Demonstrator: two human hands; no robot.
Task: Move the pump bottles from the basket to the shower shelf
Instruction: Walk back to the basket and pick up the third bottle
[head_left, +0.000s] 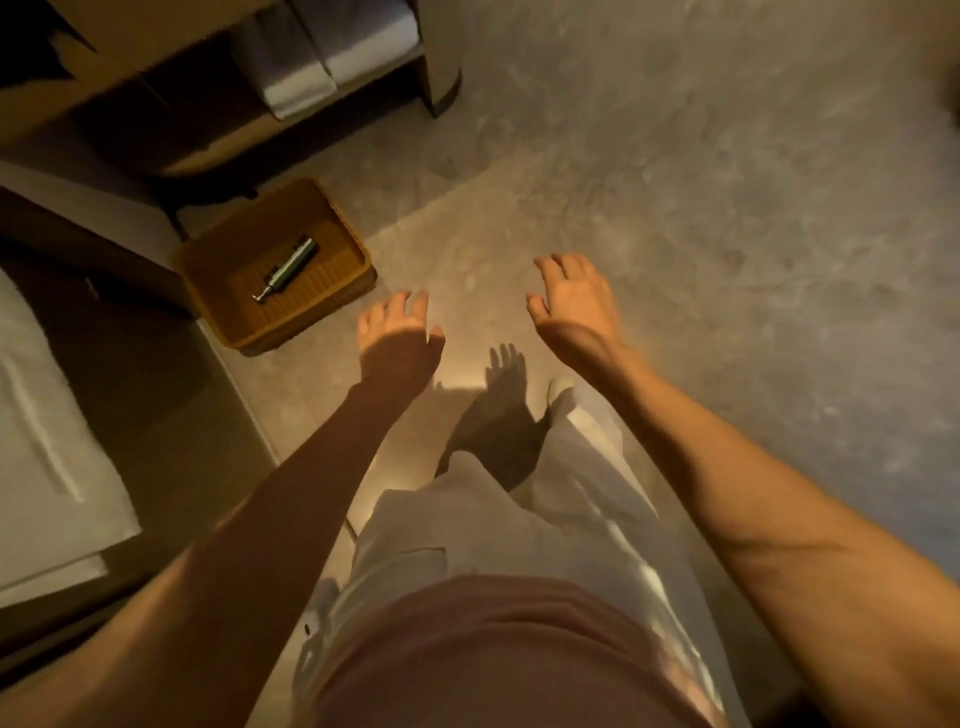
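A brown woven basket (205, 270) stands on the floor at the left. One dark green pump bottle (288, 270) lies on its side inside it, pump head toward me. My left hand (400, 338) hovers just right of the basket's near corner, fingers apart and holding nothing. Farther right, my right hand (574, 304) is stretched out over the bare floor, fingers spread, also holding nothing. The shower shelf is not in view.
A wooden vanity (156, 62) with folded white towels (322, 57) on its lower shelf stands behind the basket. A white mat (47, 467) lies at the left edge. Speckled stone floor (675, 182) spreads to the right. My legs in pale trousers are below.
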